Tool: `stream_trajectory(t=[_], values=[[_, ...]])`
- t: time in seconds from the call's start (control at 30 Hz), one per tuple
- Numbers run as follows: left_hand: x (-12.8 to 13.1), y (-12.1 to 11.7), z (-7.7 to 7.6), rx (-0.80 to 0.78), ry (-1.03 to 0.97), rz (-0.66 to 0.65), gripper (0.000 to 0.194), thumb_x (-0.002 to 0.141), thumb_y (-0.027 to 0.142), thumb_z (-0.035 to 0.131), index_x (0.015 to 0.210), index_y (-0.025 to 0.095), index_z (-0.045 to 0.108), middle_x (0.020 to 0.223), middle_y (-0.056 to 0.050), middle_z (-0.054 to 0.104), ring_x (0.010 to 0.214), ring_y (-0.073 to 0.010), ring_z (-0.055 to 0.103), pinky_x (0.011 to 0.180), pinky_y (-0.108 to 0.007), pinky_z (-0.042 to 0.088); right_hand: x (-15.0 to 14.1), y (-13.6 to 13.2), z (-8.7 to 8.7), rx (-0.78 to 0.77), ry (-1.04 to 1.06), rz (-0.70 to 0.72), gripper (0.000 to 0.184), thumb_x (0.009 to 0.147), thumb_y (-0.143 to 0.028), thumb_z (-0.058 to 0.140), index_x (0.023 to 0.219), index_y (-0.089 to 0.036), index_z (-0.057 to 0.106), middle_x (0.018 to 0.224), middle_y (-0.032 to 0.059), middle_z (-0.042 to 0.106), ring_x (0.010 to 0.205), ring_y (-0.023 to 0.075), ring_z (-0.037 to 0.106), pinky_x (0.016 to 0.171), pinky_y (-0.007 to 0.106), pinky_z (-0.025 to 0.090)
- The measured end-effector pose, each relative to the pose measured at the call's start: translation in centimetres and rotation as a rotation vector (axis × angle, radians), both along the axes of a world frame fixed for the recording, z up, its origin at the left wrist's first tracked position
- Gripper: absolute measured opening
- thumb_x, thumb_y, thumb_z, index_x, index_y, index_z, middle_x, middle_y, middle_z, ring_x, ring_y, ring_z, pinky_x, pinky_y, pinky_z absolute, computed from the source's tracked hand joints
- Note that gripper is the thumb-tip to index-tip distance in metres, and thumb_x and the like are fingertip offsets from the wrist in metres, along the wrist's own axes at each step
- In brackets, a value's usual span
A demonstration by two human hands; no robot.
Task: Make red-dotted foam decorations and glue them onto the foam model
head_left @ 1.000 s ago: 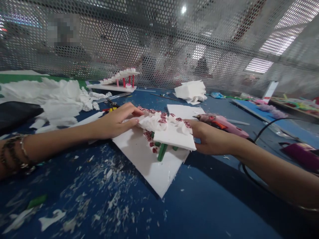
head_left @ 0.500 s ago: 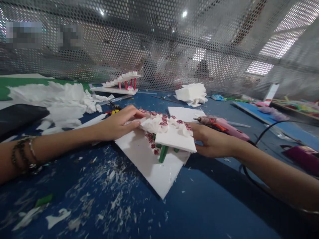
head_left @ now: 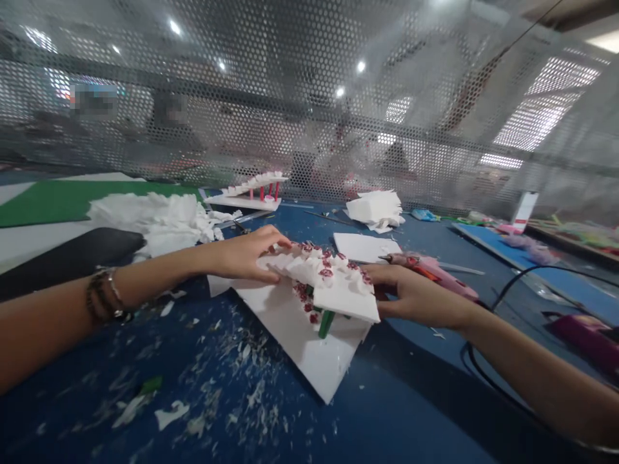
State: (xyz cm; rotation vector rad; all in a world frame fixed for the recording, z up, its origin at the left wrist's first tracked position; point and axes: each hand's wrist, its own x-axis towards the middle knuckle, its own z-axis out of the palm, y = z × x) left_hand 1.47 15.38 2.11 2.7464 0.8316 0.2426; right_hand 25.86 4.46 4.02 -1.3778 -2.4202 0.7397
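Note:
In the head view, a white foam model (head_left: 345,299) with dark red rosettes along its top rests on green posts above a white base board (head_left: 312,367). A stepped strip runs from it to the left. My left hand (head_left: 246,253) curls round the strip's left end, thumb on the near side and fingers on the far side. At the opposite end my right hand (head_left: 411,293) holds the model's right side; its fingertips are partly hidden behind the slab. Just beyond my right hand lies a pink glue gun (head_left: 442,277).
White scraps litter the blue table (head_left: 406,399). Crumpled white paper (head_left: 155,219), a black flat object (head_left: 72,258) and a red-posted stair model (head_left: 256,193) stand at the left and back. A black cable (head_left: 503,277) and purple tool (head_left: 585,335) lie right. Perforated metal mesh (head_left: 300,96) rises behind.
The camera view has shifted, so the scene sits lower and a little further right. My left thumb has moved to the strip's near side. My right hand keeps its place on the model.

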Motion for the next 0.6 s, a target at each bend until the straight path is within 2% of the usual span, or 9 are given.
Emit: stream_trajectory(t=[0.1, 0.2, 0.3, 0.4, 0.5, 0.6], values=[[-0.4, -0.1, 0.9, -0.020, 0.046, 0.016, 0.067, 0.065, 0.044, 0.053, 0.122, 0.014, 0.033, 0.121, -0.013, 0.039, 0.107, -0.0237, 0.044, 0.088, -0.031, 0.037, -1.1, -0.3, 0.0, -0.022, 0.190, -0.081, 0.014, 0.076, -0.028, 0.049, 0.081, -0.018, 0.057, 0.084, 0.0022, 0.058, 0.081, 0.0131, 0.052, 0.071, 0.025, 0.041], [-0.9, -0.1, 1.5, -0.035, 0.068, -0.047, 0.078, 0.063, 0.046, 0.055, 0.127, 0.015, 0.024, 0.128, -0.014, 0.033, 0.112, -0.0238, 0.040, 0.091, -0.031, 0.034, -2.4, -0.4, 0.2, -0.023, 0.345, -0.204, 0.015, 0.076, -0.029, 0.046, 0.076, -0.017, 0.055, 0.071, 0.0009, 0.057, 0.066, 0.0112, 0.051, 0.057, 0.022, 0.042], [-1.4, 0.3, 1.8, -0.057, 0.064, -0.147, 0.082, 0.062, 0.043, 0.058, 0.130, 0.017, 0.019, 0.133, -0.012, 0.031, 0.118, -0.0234, 0.035, 0.095, -0.030, 0.031, -4.0, -0.4, 0.9, 0.056, 0.299, -0.276, 0.016, 0.076, -0.027, 0.045, 0.068, -0.016, 0.054, 0.061, -0.0005, 0.052, 0.056, 0.0094, 0.046, 0.048, 0.021, 0.037], [-1.7, 1.1, 2.0, -0.108, 0.050, -0.226, 0.083, 0.062, 0.037, 0.058, 0.131, 0.020, 0.016, 0.134, -0.009, 0.033, 0.116, -0.0226, 0.039, 0.093, -0.030, 0.033, -5.6, -0.3, 1.8, 0.195, 0.178, -0.262, 0.017, 0.076, -0.025, 0.045, 0.066, -0.016, 0.055, 0.063, -0.0002, 0.053, 0.055, 0.0089, 0.044, 0.048, 0.021, 0.035], [-1.6, 1.9, 2.5, -0.128, 0.046, -0.308, 0.075, 0.061, 0.035, 0.058, 0.127, 0.018, 0.027, 0.124, -0.007, 0.046, 0.105, -0.0221, 0.049, 0.086, -0.027, 0.039, -6.6, -0.2, 2.8, 0.285, 0.108, -0.276, 0.017, 0.076, -0.025, 0.047, 0.066, -0.016, 0.056, 0.064, 0.0000, 0.055, 0.055, 0.0089, 0.044, 0.049, 0.022, 0.036], [-1.5, 2.4, 3.3, -0.107, 0.031, -0.342, 0.060, 0.060, 0.030, 0.056, 0.116, 0.016, 0.041, 0.108, -0.005, 0.058, 0.092, -0.0214, 0.056, 0.078, -0.025, 0.043, -7.3, -0.3, 3.6, 0.292, 0.107, -0.281, 0.016, 0.075, -0.027, 0.048, 0.069, -0.015, 0.058, 0.067, 0.0010, 0.058, 0.058, 0.0096, 0.048, 0.053, 0.023, 0.039]])
